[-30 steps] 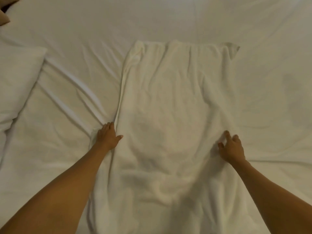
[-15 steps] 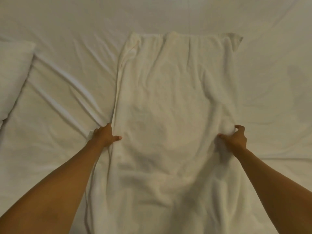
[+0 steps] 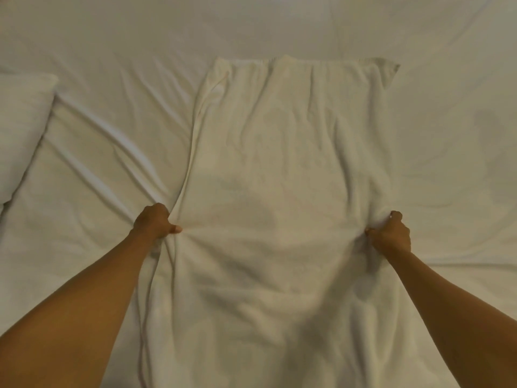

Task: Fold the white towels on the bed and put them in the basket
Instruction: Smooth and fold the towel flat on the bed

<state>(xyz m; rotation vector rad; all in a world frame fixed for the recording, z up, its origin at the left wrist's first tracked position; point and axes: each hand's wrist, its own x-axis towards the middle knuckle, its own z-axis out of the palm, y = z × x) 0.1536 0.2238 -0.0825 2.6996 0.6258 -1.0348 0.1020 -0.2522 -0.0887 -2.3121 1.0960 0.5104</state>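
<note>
Your white towel [image 3: 285,191] lies lengthwise on the bed [image 3: 112,37], spread flat with its far edge away from you and its near end running out of view at the bottom. Your left hand [image 3: 155,223] grips the towel's left edge — fingers curled under, thumb lying on top. Your right hand [image 3: 391,233] pinches a bunch of the right edge — cloth gathered between thumb and fingers. A pillow [image 3: 21,130] rests at the far left.
</note>
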